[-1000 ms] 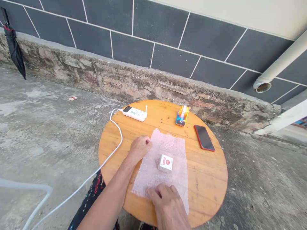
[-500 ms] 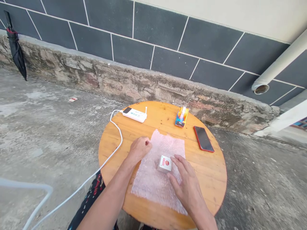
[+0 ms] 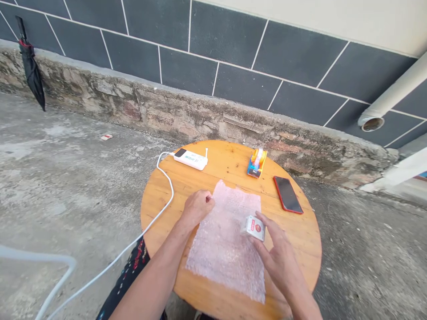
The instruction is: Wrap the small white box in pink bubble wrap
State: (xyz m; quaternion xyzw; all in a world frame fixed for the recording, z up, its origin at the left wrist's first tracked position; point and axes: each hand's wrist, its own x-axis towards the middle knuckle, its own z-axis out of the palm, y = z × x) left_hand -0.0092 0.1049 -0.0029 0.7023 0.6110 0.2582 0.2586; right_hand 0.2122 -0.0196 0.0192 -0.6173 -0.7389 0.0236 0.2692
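Head view: the right hand grips a small white box with red print between thumb and fingers, ahead and left of its palm. Near-square, the box shows no clear long axis; it's at the right side of the pink translucent wrapping sheet. Farther off, the left hand sits curled at the sheet's left edge.
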